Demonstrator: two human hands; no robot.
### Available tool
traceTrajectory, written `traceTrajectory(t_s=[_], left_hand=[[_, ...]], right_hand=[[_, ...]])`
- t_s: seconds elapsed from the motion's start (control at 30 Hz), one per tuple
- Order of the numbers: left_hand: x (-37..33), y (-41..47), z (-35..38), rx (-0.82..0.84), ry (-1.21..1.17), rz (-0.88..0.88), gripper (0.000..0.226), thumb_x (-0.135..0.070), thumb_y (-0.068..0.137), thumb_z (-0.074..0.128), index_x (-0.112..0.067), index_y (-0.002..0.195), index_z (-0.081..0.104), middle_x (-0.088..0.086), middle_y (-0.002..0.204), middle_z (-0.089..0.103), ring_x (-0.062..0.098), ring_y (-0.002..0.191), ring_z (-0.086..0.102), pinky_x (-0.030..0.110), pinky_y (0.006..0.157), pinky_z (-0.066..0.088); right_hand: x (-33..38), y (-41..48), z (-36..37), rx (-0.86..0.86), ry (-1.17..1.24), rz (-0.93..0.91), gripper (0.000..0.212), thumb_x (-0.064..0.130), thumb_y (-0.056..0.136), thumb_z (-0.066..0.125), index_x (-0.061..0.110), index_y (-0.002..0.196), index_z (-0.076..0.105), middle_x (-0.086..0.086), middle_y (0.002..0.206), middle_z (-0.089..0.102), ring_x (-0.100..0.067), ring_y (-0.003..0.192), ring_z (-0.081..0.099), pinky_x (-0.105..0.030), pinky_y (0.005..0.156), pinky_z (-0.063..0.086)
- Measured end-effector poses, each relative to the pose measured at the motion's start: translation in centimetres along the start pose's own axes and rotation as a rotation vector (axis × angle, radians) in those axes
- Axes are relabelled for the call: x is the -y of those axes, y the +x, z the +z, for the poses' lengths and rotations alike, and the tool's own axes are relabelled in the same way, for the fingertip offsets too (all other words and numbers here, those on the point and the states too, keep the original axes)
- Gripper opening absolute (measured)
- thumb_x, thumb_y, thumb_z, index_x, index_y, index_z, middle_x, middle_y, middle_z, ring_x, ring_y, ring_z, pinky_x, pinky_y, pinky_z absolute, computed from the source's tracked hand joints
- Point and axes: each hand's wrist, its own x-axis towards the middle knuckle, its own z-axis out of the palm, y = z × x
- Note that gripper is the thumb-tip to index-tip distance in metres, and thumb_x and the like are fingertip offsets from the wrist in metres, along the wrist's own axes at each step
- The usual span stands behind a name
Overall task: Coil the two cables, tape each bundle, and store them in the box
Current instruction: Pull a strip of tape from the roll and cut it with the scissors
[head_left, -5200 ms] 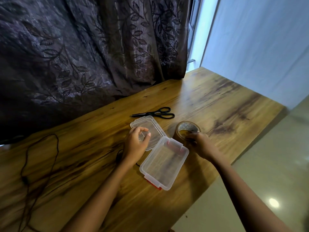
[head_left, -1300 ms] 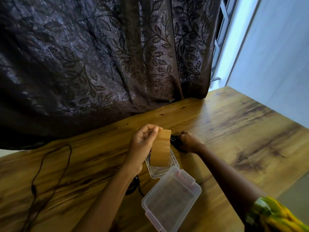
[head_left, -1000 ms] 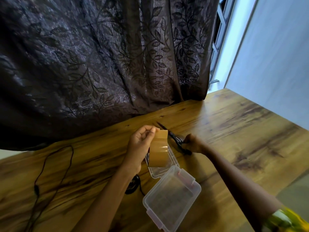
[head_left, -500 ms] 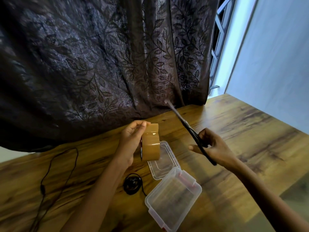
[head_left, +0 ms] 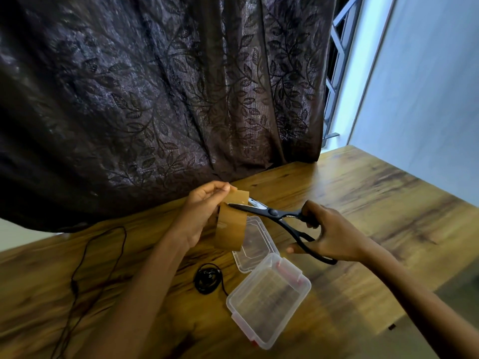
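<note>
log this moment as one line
step: tape cut | left hand: holds tape roll | right hand: grips scissors, blades astride tape | coiled cable: on table | box: open, empty

Two cables: one coiled cable (head_left: 207,279) near the middle, one loose cable (head_left: 77,268) at left. One tape roll (head_left: 229,229), one pair of scissors (head_left: 272,212), one box (head_left: 269,299), one lid (head_left: 255,242).

The loose cable (head_left: 74,286) runs off the bottom edge.

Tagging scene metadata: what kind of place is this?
Probably a home room: a wooden table set against a dark leaf-patterned curtain, with a barred window beside it.
</note>
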Motion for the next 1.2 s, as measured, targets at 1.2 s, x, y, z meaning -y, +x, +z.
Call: traceTrajectory(t_s=[1.2], left_hand=[[0.5, -2.4, 0.0, 0.044, -0.038, -0.077, 0.016, -0.026, 0.092, 0.051, -0.022, 0.091, 0.067, 0.001, 0.092, 0.064, 0.013, 0.072, 0.059, 0.026, 0.058, 0.047]], right_hand=[[3.1, -1.2, -0.6, -0.205, -0.499, -0.156, 0.057, 0.069, 0.056, 0.071, 0.024, 0.063, 0.036, 0.013, 0.044, 0.041, -0.004, 0.035, 0.028, -0.012, 0.039, 0.020]])
